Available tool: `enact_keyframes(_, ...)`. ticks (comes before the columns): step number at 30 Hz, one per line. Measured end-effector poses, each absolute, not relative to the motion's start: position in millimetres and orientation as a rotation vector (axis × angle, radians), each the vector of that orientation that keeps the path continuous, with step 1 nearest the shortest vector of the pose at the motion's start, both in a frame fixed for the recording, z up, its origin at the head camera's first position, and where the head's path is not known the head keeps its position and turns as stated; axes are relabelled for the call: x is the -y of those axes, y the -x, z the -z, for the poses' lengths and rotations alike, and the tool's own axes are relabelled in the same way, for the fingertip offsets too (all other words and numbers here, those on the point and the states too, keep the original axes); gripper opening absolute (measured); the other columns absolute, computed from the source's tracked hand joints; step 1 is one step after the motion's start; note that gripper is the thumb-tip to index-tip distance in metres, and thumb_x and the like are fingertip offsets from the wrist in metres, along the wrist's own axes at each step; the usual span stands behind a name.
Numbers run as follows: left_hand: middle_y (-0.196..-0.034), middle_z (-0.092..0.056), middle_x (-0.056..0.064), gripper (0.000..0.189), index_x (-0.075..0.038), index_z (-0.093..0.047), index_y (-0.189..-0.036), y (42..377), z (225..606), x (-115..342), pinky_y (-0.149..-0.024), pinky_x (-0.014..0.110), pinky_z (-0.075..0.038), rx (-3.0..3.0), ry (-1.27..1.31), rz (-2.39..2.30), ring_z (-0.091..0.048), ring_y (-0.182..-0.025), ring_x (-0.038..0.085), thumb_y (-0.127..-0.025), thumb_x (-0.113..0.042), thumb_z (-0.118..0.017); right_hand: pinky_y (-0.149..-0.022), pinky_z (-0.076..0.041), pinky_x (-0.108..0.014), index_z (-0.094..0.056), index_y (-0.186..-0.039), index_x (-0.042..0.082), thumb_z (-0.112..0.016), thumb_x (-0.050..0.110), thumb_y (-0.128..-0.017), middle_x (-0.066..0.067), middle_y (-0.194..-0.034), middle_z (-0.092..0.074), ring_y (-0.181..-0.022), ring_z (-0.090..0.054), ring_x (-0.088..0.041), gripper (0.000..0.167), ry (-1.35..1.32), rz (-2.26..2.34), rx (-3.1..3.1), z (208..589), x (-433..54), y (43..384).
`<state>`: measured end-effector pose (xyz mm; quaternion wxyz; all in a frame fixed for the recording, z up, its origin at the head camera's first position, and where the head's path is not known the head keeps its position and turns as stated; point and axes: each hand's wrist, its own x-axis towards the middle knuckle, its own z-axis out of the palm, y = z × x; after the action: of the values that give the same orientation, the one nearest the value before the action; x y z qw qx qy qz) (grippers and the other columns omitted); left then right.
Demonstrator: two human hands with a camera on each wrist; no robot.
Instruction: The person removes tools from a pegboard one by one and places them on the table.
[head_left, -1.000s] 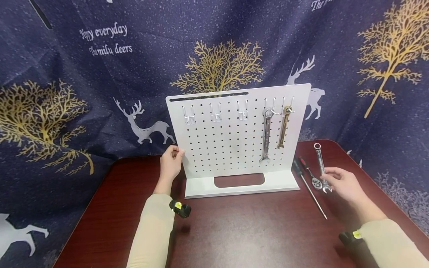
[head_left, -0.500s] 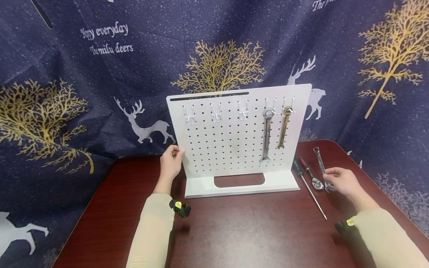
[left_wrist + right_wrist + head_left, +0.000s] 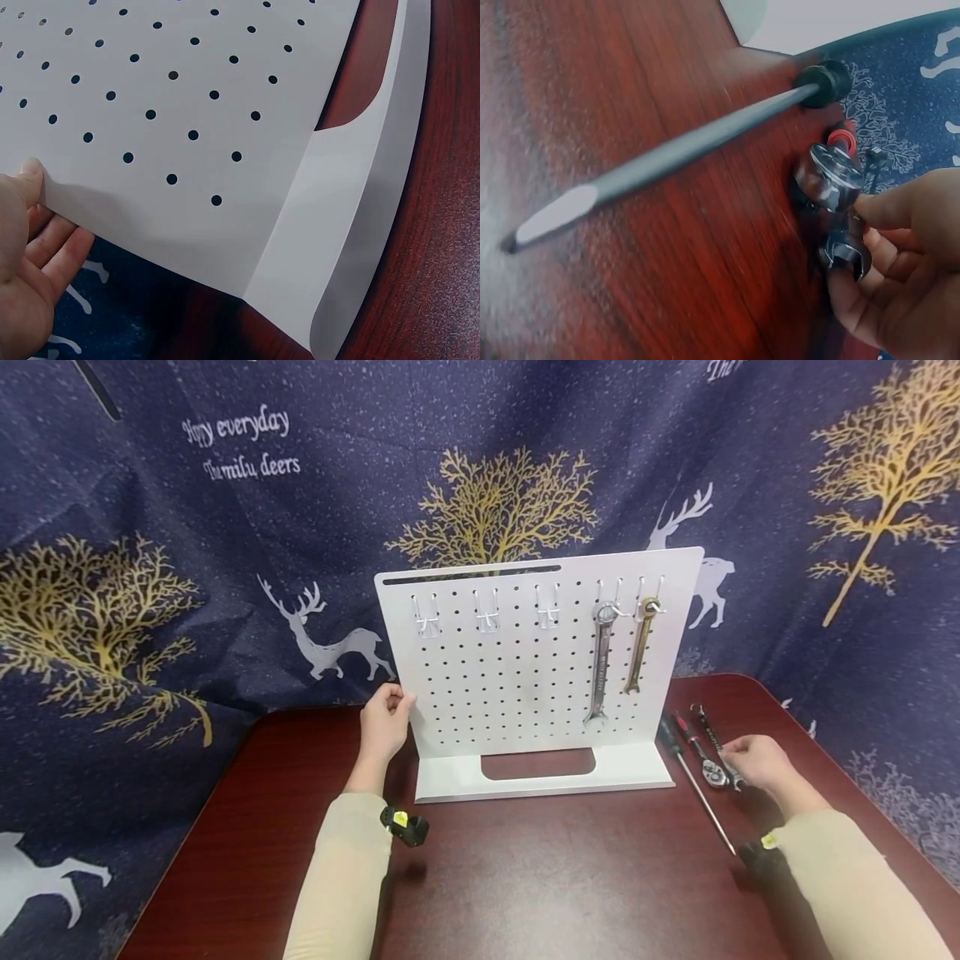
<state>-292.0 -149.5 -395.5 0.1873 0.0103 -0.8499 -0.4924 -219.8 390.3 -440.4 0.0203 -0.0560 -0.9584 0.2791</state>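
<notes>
My left hand (image 3: 384, 722) pinches the left edge of a white pegboard (image 3: 517, 693), thumb on its front face (image 3: 150, 217) and fingers behind. Over at the right of the table, my right hand (image 3: 761, 762) holds a silver combination wrench (image 3: 707, 727) near its open end. In the right wrist view that open jaw end of the wrench (image 3: 845, 255) sits between thumb and fingers. Just left of it lies a ratchet wrench (image 3: 697, 750) with a red-and-black handle and a round chrome head. A long screwdriver (image 3: 701, 793) with a dark handle lies further left.
On the board's right-hand hooks hang a large silver wrench (image 3: 601, 664) and a smaller gold-toned wrench (image 3: 641, 647). Several white hooks (image 3: 488, 612) line the upper left of the board. A dark blue printed cloth (image 3: 330, 527) hangs behind the red-brown table (image 3: 525, 877).
The combination wrench has shifted left, and its ring end now lies closer to the ratchet's handle. My right hand moved slightly left with it. The left hand keeps its place on the board.
</notes>
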Motion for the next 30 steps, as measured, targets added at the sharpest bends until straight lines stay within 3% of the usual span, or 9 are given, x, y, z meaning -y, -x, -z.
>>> enact_keyframes(7, -0.086, -0.066, 0.016, 0.017, -0.004, -0.054, -0.096, 291.1, 395.6, 148.2, -0.064, 0.025, -0.045, 2.394, -0.019, 1.381, -0.055, -0.067, 0.016, -0.093, -0.02, -0.06, -0.065, -0.043, -0.038, -0.065, -0.092, -0.012, -0.059, 0.014, -0.085, -0.028, -0.09, -0.065, -0.08, -0.058, -0.037, 0.028, 0.235, -0.791, 3.014, 438.1, -388.7, 221.9)
enact_keyframes(9, -0.086, -0.066, 0.016, 0.017, -0.004, -0.054, -0.096, 290.8, 395.4, 148.2, -0.064, 0.025, -0.045, 2.394, -0.017, 1.388, -0.055, -0.068, 0.017, -0.093, -0.02, -0.06, -0.065, -0.042, -0.039, -0.066, -0.089, -0.01, -0.06, 0.015, -0.084, -0.027, -0.088, -0.066, -0.08, -0.058, -0.039, 0.026, 0.253, -0.776, 3.008, 437.0, -387.9, 222.5)
enact_keyframes(17, -0.088, -0.066, 0.016, 0.018, -0.004, -0.055, -0.096, 290.8, 394.5, 148.8, -0.065, 0.025, -0.046, 2.393, -0.034, 1.398, -0.056, -0.07, 0.017, -0.093, -0.021, -0.06, -0.067, -0.042, -0.044, -0.067, -0.081, -0.006, -0.062, 0.015, -0.083, -0.021, -0.079, -0.067, -0.078, -0.059, -0.04, 0.022, 0.244, -0.731, 2.981, 437.4, -387.6, 224.5)
enact_keyframes(23, -0.087, -0.066, 0.016, 0.018, -0.004, -0.054, -0.096, 290.0, 394.5, 148.4, -0.064, 0.025, -0.046, 2.397, -0.03, 1.387, -0.055, -0.069, 0.015, -0.093, -0.021, -0.06, -0.071, -0.044, -0.048, -0.067, -0.084, -0.006, -0.062, 0.017, -0.083, -0.02, -0.079, -0.068, -0.08, -0.06, -0.041, 0.024, 0.258, -0.706, 2.971, 437.7, -390.3, 222.5)
enact_keyframes(30, -0.088, -0.065, 0.015, 0.018, -0.004, -0.055, -0.096, 289.1, 394.2, 148.6, -0.066, 0.025, -0.047, 2.404, -0.04, 1.395, -0.056, -0.07, 0.017, -0.093, -0.022, -0.06, -0.063, -0.044, -0.038, -0.065, -0.09, -0.009, -0.059, 0.025, -0.088, -0.013, -0.071, -0.068, -0.067, -0.06, -0.024, 0.034, 0.284, -0.772, 2.913, 430.9, -389.2, 216.1)
